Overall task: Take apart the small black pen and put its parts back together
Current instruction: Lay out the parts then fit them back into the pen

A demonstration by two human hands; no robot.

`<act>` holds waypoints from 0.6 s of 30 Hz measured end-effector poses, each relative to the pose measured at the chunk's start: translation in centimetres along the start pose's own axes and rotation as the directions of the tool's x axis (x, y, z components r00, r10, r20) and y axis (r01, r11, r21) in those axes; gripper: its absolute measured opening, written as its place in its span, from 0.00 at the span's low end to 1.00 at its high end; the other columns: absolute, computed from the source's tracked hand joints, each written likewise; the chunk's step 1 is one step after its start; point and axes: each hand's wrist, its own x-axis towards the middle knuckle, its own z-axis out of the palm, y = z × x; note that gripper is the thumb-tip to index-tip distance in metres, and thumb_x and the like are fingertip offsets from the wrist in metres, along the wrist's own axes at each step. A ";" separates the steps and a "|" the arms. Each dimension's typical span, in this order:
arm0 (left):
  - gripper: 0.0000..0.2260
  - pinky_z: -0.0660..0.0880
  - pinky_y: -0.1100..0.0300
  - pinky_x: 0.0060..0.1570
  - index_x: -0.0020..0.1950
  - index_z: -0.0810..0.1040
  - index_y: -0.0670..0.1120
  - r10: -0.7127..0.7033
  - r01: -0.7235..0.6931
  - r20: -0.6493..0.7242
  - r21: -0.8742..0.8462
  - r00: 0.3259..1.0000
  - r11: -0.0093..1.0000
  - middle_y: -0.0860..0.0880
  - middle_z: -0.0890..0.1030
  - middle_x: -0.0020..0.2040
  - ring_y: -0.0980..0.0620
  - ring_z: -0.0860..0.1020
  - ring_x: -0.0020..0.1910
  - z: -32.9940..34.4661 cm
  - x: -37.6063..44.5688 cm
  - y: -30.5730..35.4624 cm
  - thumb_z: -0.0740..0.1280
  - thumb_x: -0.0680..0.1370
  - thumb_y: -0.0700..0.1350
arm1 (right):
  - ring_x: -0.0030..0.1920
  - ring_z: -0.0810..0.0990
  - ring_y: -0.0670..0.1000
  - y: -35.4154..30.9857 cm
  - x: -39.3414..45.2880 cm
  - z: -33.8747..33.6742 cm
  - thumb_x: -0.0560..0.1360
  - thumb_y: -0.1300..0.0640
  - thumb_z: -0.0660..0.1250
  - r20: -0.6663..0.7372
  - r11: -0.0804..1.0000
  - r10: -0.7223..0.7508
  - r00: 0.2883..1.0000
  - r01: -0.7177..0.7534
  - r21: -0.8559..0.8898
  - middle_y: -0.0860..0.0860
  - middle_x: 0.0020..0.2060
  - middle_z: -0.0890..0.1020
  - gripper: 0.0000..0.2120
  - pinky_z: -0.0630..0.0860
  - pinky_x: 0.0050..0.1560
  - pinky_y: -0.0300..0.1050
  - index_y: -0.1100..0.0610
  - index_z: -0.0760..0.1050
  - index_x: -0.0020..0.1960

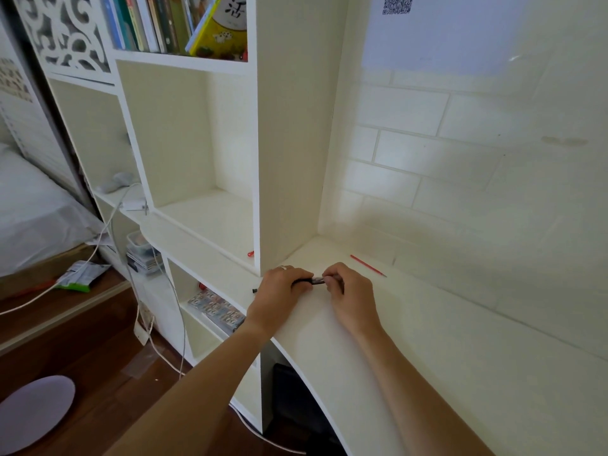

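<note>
A small black pen (311, 281) is held between both hands just above the white desk (427, 340), near the desk's back left corner. My left hand (279, 291) grips the pen's black left part, and a short black end (254, 290) sticks out past that hand on the left. My right hand (350, 291) pinches the pen's clearer right part with its fingertips. A thin red refill (367, 266) lies loose on the desk behind my right hand.
A white bookshelf unit (286, 159) rises directly left of the desk, with books (171, 24) on an upper shelf. A small red object (250, 253) sits at a shelf edge. The tiled wall (460, 153) stands behind. White cables (154, 340) hang at the left.
</note>
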 end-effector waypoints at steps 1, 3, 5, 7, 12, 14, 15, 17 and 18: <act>0.11 0.72 0.60 0.54 0.58 0.85 0.48 0.002 -0.002 -0.003 -0.004 1.000 1.000 0.49 0.86 0.51 0.51 0.79 0.51 0.0 0.0 0.0 0.68 0.79 0.40 | 0.40 0.80 0.46 0.0 0.0 -0.1 0.79 0.62 0.66 0.008 1.000 -0.008 1.000 0.008 -0.009 0.47 0.38 0.84 0.05 0.68 0.38 0.26 0.54 0.78 0.46; 0.11 0.74 0.58 0.55 0.58 0.85 0.48 0.003 -0.003 -0.007 -0.011 1.000 1.000 0.49 0.86 0.51 0.51 0.79 0.52 0.0 -0.1 0.0 0.68 0.79 0.40 | 0.39 0.80 0.47 0.0 0.0 -0.1 0.79 0.62 0.65 0.024 0.999 -0.025 0.999 0.025 -0.023 0.49 0.38 0.83 0.05 0.68 0.38 0.27 0.56 0.78 0.47; 0.11 0.75 0.56 0.55 0.58 0.85 0.48 0.006 -0.006 -0.010 -0.014 1.000 1.000 0.49 0.86 0.50 0.51 0.79 0.52 0.0 -0.1 -0.1 0.68 0.79 0.39 | 0.38 0.78 0.46 -0.1 0.0 -0.1 0.79 0.63 0.65 0.035 0.999 -0.033 0.999 0.035 -0.032 0.48 0.38 0.82 0.05 0.67 0.37 0.28 0.57 0.78 0.47; 0.11 0.75 0.56 0.54 0.58 0.86 0.49 0.002 -0.002 -0.006 -0.021 1.000 1.000 0.49 0.86 0.50 0.51 0.79 0.51 0.0 -0.2 -0.2 0.68 0.79 0.39 | 0.38 0.76 0.46 -0.2 0.0 -0.1 0.79 0.63 0.64 0.042 0.999 -0.035 0.999 0.037 -0.039 0.47 0.37 0.81 0.05 0.67 0.37 0.28 0.57 0.78 0.47; 0.11 0.74 0.57 0.53 0.57 0.86 0.48 0.006 -0.006 0.002 -0.044 1.000 0.999 0.48 0.85 0.49 0.52 0.78 0.49 -0.1 0.0 -0.3 0.69 0.78 0.38 | 0.40 0.78 0.49 -0.3 0.0 -0.2 0.79 0.63 0.64 0.054 0.997 -0.044 0.998 0.047 -0.061 0.50 0.39 0.82 0.05 0.70 0.39 0.33 0.58 0.78 0.46; 0.11 0.75 0.56 0.54 0.57 0.86 0.48 0.009 -0.008 0.012 -0.036 1.000 0.999 0.48 0.86 0.50 0.51 0.79 0.50 -0.1 0.1 -0.4 0.69 0.78 0.38 | 0.40 0.79 0.49 -0.4 -0.1 -0.2 0.79 0.63 0.64 0.057 0.997 -0.056 0.997 0.059 -0.055 0.50 0.39 0.82 0.05 0.72 0.40 0.37 0.58 0.78 0.46; 0.11 0.75 0.56 0.55 0.57 0.86 0.48 0.007 -0.006 0.019 -0.030 1.000 1.000 0.48 0.86 0.50 0.50 0.79 0.51 -0.1 0.1 -0.4 0.69 0.78 0.38 | 0.40 0.78 0.49 -0.4 -0.1 -0.2 0.79 0.64 0.64 0.058 0.996 -0.067 0.996 0.070 -0.052 0.50 0.39 0.82 0.05 0.72 0.41 0.39 0.58 0.77 0.46; 0.11 0.75 0.56 0.57 0.57 0.86 0.47 0.003 -0.003 0.027 -0.024 1.000 1.000 0.48 0.86 0.51 0.50 0.80 0.52 -0.1 0.1 -0.4 0.69 0.78 0.38 | 0.40 0.78 0.49 -0.4 -0.2 -0.2 0.78 0.65 0.64 0.062 0.994 -0.091 0.994 0.095 -0.057 0.50 0.38 0.82 0.05 0.74 0.41 0.41 0.59 0.77 0.45; 0.11 0.75 0.55 0.57 0.57 0.86 0.47 0.003 -0.002 0.027 -0.021 1.000 1.000 0.48 0.86 0.51 0.49 0.80 0.52 -0.1 0.1 -0.4 0.69 0.78 0.38 | 0.40 0.79 0.49 -0.4 -0.2 -0.2 0.78 0.65 0.64 0.064 0.993 -0.096 0.993 0.100 -0.059 0.50 0.39 0.82 0.05 0.74 0.42 0.42 0.59 0.77 0.45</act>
